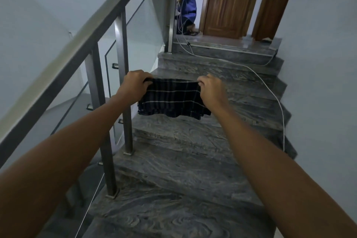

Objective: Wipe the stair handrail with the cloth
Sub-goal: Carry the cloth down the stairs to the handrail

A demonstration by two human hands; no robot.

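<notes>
- Two bare forearms were seen closest to the camera, stretched out over the dark veined stone steps [185, 160].
- The left hand [135, 83] was closed on the left top corner of the cloth [172, 98], fingers curled over the edge.
- The right hand [210, 89] was pinched shut on the right top corner, so the cloth was held stretched between the two hands.
- The cloth itself was dark with thin pale check lines, and its bottom edge was left hanging free above the steps, bunched a bit.
- The handrail [92, 31] was found on the left, a grey metal bar running up along the stairs over glass panels and square posts. It wasn't being touched by the cloth; the left hand was held near one post [123, 75].
- A white cable [278, 102] was laid down the right side of the steps.
- At the top landing a crouched person in blue [187, 4] was seen next to a brown wooden door [229, 2].
</notes>
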